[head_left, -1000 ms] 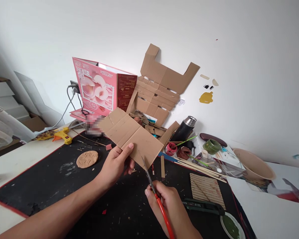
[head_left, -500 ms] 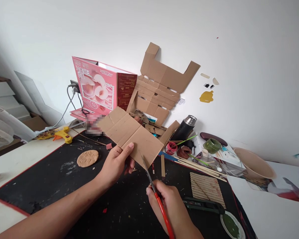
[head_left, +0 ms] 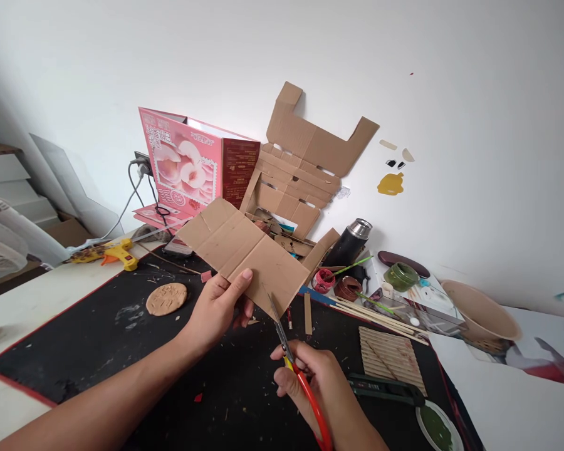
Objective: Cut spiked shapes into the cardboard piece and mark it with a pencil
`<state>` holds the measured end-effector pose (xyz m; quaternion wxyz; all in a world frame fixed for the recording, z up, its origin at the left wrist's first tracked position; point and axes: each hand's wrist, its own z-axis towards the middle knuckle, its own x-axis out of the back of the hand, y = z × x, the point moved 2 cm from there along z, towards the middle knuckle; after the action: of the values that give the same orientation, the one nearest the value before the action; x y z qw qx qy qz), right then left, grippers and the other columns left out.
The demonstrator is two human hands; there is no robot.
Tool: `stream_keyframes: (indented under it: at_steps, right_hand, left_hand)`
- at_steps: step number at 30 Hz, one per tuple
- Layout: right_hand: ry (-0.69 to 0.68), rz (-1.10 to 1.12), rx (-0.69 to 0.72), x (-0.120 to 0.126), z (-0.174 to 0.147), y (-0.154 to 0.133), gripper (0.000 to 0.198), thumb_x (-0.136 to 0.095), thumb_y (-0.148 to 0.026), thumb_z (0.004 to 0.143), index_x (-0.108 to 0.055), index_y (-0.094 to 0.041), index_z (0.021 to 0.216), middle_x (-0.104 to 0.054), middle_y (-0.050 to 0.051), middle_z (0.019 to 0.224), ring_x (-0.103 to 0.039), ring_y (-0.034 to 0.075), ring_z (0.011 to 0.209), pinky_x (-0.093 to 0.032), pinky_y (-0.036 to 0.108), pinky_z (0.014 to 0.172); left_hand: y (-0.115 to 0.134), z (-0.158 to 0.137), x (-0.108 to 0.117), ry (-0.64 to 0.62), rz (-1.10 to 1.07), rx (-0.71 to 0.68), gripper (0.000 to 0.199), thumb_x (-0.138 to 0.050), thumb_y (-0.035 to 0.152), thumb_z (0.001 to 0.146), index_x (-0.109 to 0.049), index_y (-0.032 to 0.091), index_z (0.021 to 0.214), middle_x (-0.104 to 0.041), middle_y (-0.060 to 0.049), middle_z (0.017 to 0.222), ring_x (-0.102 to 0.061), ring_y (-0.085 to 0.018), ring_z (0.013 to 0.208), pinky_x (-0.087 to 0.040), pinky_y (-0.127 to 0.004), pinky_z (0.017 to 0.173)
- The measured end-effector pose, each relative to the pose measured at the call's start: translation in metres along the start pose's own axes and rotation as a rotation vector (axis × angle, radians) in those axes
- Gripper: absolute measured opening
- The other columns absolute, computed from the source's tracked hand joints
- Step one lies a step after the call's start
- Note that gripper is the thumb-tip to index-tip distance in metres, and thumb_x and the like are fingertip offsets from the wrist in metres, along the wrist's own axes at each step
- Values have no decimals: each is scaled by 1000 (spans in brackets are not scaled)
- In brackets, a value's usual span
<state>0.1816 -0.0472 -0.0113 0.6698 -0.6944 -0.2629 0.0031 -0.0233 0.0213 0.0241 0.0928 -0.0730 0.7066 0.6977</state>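
A creased piece of brown cardboard [head_left: 244,250] is held up at a slant above the black mat [head_left: 178,401]. My left hand [head_left: 223,300] pinches its lower edge, thumb on the face and fingers behind. Red-handled scissors [head_left: 310,394] are in my right hand [head_left: 322,382], whose fingers are wrapped about the handles. Their blades meet the cardboard near its lower right corner, with one blade lying over its face. A round tan clay-like disc [head_left: 167,299] lies on the mat left of my left hand.
At the left lies a yellow glue gun [head_left: 122,254]. Behind stand a pink box [head_left: 183,163] and a large cut cardboard sheet [head_left: 305,144]. To the right are a black flask [head_left: 350,241], paint jars [head_left: 323,280], wooden sticks [head_left: 380,319], corrugated card [head_left: 390,357] and a dark green cutter [head_left: 385,388].
My right thumb and fingers have moved apart on the scissors, and a yellow part by the handles now shows. The cardboard and my left hand have hardly moved.
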Motion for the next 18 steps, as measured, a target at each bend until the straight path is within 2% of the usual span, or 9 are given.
stream_keyframes:
  at_steps: [3, 6, 9, 13, 15, 18]
  right_hand:
    - [-17, -1, 49, 2, 0, 0, 63, -76, -76, 86, -76, -18, 110, -65, -1, 64, -63, 16, 56, -48, 24, 58]
    - [-55, 34, 31, 3, -2, 0, 76, -82, -81, 75, -75, -18, 117, -77, 5, 75, -70, 19, 62, -52, 26, 61]
    - [-86, 37, 4, 6, -4, -2, 86, -85, -85, 67, -73, -21, 123, -83, 11, 89, -77, 25, 74, -58, 30, 69]
    - [-84, 10, 13, 8, -6, -5, 95, -76, -94, 65, -73, -23, 128, -85, 13, 97, -78, 30, 89, -60, 36, 82]
    - [-75, 14, 17, 7, -5, -5, 97, -73, -97, 65, -73, -22, 126, -84, 12, 93, -78, 29, 85, -60, 34, 79]
    - [-54, 28, 13, 3, -3, -3, 91, -71, -95, 70, -74, -18, 117, -78, 8, 78, -71, 20, 62, -54, 26, 59]
  left_hand:
    - [0, 0, 1, 2, 24, -7, 71, -73, 85, 73, -57, 19, 51, -53, 0, 37, -46, -9, 29, -28, -19, 32]
    - [0, 0, 3, 8, 27, -11, 71, -71, 82, 76, -57, 19, 48, -52, 0, 36, -45, -9, 29, -28, -19, 32]
    - [-1, 0, 5, 13, 31, -6, 70, -71, 78, 80, -57, 18, 47, -54, -2, 37, -46, -9, 30, -30, -20, 32]
    - [0, -2, 6, 19, 29, -9, 65, -73, 75, 80, -59, 19, 50, -57, -2, 40, -48, -10, 31, -33, -20, 33]
    - [2, -3, 4, 7, 33, -13, 66, -74, 74, 79, -58, 19, 49, -56, -2, 39, -47, -10, 31, -32, -19, 32]
    - [3, -3, 3, 0, 20, -7, 66, -72, 76, 80, -56, 19, 49, -54, -1, 38, -44, -9, 29, -28, -20, 31]
